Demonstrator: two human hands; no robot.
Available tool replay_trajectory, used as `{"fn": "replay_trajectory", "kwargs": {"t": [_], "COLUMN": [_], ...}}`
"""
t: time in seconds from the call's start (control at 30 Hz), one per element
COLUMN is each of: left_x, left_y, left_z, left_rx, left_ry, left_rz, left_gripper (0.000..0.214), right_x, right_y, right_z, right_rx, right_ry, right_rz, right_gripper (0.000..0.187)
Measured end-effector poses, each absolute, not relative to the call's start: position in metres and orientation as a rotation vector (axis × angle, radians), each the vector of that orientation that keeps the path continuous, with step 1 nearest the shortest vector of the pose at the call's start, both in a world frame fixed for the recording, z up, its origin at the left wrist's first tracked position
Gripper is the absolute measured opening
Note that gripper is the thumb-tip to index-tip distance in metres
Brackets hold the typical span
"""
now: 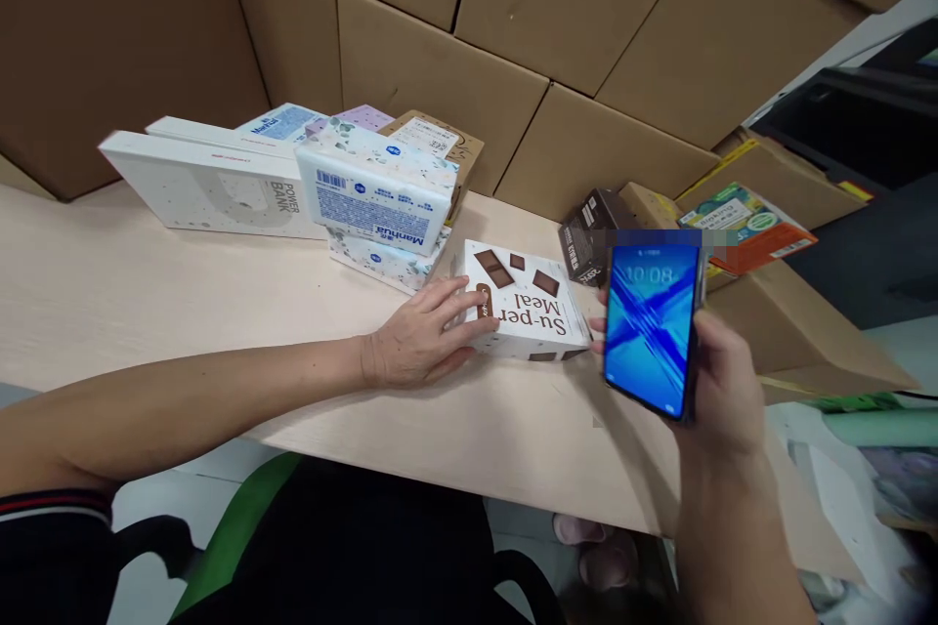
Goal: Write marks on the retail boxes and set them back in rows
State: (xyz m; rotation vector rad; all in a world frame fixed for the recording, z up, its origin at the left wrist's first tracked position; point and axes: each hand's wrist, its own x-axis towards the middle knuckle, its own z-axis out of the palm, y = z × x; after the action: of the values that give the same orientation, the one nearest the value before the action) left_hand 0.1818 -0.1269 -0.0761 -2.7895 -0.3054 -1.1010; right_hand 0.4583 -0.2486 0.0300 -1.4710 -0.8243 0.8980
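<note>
My right hand is wrapped round a smartphone, held up above the table's right part. Its lit screen faces me with a blue picture and the time 10:08. My left hand lies with its fingers spread on the left end of a white box, touching its top. Brown chocolate pieces and the upside-down words "Su-per Meal" are printed on that box. Behind it, near the phone, stands a small dark box. Beyond my left hand, a Manhua tissue pack lies on another tissue pack.
At the left, a white power bank box stands on the pale table. Large cardboard boxes form a wall behind. An open carton and an orange-green package are at the right. Pink shoes show below the table edge.
</note>
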Motion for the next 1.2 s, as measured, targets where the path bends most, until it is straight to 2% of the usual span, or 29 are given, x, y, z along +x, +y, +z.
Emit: {"fn": "replay_trajectory", "kwargs": {"t": [0.13,0.23,0.4,0.63,0.77,0.9,1.07,1.2], "left_x": [0.184,0.185,0.183,0.182,0.186,0.187,0.182,0.179], "left_y": [-0.128,-0.128,-0.129,-0.132,-0.135,-0.14,-0.147,-0.151], "left_z": [-0.077,-0.077,-0.077,-0.077,-0.081,-0.085,-0.08,-0.07], "left_rx": [-2.787,-2.754,-2.737,-2.865,-2.843,-2.758,-2.62,-2.507], "left_ry": [-0.37,-0.468,-0.501,-0.475,-0.489,-0.456,-0.393,-0.254], "left_rz": [-1.109,-1.124,-1.058,-1.071,-1.102,-1.14,-1.049,-1.061], "left_gripper": [0.042,0.046,0.044,0.04,0.039,0.038,0.037,0.029], "right_x": [0.509,0.53,0.531,0.528,0.522,0.504,0.482,0.482], "right_y": [-0.302,-0.331,-0.343,-0.34,-0.321,-0.274,-0.221,-0.21], "right_z": [-0.009,-0.041,-0.07,-0.074,-0.05,-0.027,-0.022,-0.025], "right_rx": [-2.077,-2.271,-2.38,-2.451,-2.245,-2.101,-1.793,-1.599], "right_ry": [-1.123,-1.407,-1.64,-1.749,-1.756,-1.396,-1.064,-0.88], "right_rz": [0.368,0.181,-0.014,-0.043,0.13,0.461,1.073,1.257], "right_gripper": [0.063,0.071,0.077,0.072,0.063,0.062,0.055,0.049]}}
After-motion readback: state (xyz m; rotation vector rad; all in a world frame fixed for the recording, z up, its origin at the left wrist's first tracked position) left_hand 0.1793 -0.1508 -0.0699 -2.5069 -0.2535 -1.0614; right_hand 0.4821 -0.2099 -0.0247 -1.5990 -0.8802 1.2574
